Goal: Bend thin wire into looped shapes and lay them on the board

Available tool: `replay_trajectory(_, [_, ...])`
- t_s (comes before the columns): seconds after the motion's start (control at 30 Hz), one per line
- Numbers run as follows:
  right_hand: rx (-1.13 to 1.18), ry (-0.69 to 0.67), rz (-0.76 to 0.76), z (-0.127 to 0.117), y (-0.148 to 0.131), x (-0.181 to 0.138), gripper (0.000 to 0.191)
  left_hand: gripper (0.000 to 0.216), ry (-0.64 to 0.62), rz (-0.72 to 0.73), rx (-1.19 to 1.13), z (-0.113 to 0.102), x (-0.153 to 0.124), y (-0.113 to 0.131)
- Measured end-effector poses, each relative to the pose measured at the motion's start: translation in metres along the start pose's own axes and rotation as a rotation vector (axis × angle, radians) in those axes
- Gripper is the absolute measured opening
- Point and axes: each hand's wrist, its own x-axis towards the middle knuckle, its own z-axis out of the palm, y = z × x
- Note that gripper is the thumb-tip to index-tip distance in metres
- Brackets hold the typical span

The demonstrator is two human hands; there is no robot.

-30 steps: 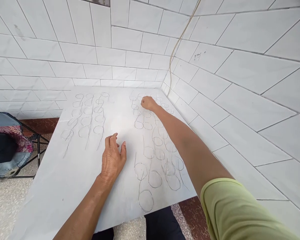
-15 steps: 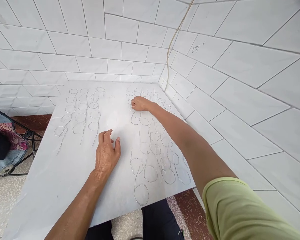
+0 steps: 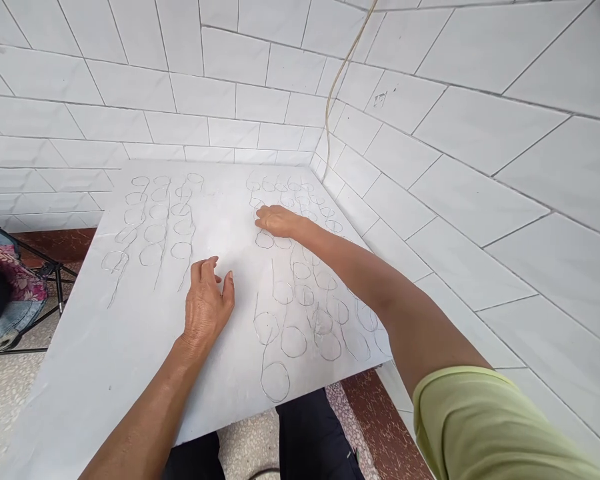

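Observation:
On a white tabletop [image 3: 130, 360] lie many thin wire pieces, each with a round loop and a long tail, in overlapping columns. My right hand [image 3: 277, 221] reaches to the far right group, palm down, its fingers stretched out and slightly apart. Its fingertips are low over the sheet, just above a wire loop [image 3: 265, 239]; whether they touch the wire is hidden. Closer to me, my left hand [image 3: 209, 297] rests between the two groups with its fingers loosely bent and apart, holding nothing. Left of it lies the other group of wire loops [image 3: 151, 254].
White tiled walls [image 3: 485, 167] meet in a corner behind and right of the table. A beige cable [image 3: 327, 107] hangs down that corner. At the left stands a folding chair [image 3: 30, 327] with dark and flowered fabric. My legs [image 3: 315, 433] are below the front edge.
My right hand has turned palm down and its closed fingers have spread, a little nearer to me. My left hand keeps its place on the table. The whole view has shifted slightly.

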Motion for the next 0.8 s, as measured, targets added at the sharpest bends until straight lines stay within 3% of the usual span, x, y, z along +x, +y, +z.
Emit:
replay_trajectory(0.1, [0.062, 0.065, 0.027, -0.001, -0.001, -0.006, 0.022, 0.039, 0.013, -0.004, -0.001, 0.000, 0.001, -0.001])
replay_trajectory(0.2, [0.255, 0.154, 0.170, -0.010, -0.001, -0.014, 0.015, 0.040, 0.017, -0.011, -0.018, 0.000, 0.001, -0.002])
replay_trajectory(0.3, [0.586, 0.224, 0.289, -0.026, -0.009, -0.022, 0.011, 0.041, 0.027, -0.039, -0.061, 0.000, 0.003, -0.003])
replay_trajectory(0.4, [1.071, 0.268, 0.327, -0.040, -0.028, -0.028, 0.006, 0.046, 0.059, -0.103, -0.135, -0.003, 0.006, -0.004])
replay_trajectory(0.47, [1.391, 0.266, 0.298, -0.045, -0.045, -0.032, 0.008, 0.052, 0.082, -0.170, -0.204, -0.007, 0.009, -0.004])
replay_trajectory(0.57, [1.737, 0.215, 0.133, -0.048, -0.072, -0.042, 0.019, 0.060, 0.070, -0.281, -0.363, -0.013, 0.012, -0.002])
replay_trajectory(0.67, [1.920, 0.098, -0.022, -0.047, -0.094, -0.053, 0.027, 0.060, 0.027, -0.350, -0.571, -0.017, 0.015, -0.001])
replay_trajectory(0.8, [2.047, 0.003, -0.065, -0.044, -0.113, -0.059, 0.028, 0.055, 0.013, -0.323, -0.781, -0.016, 0.017, -0.001])
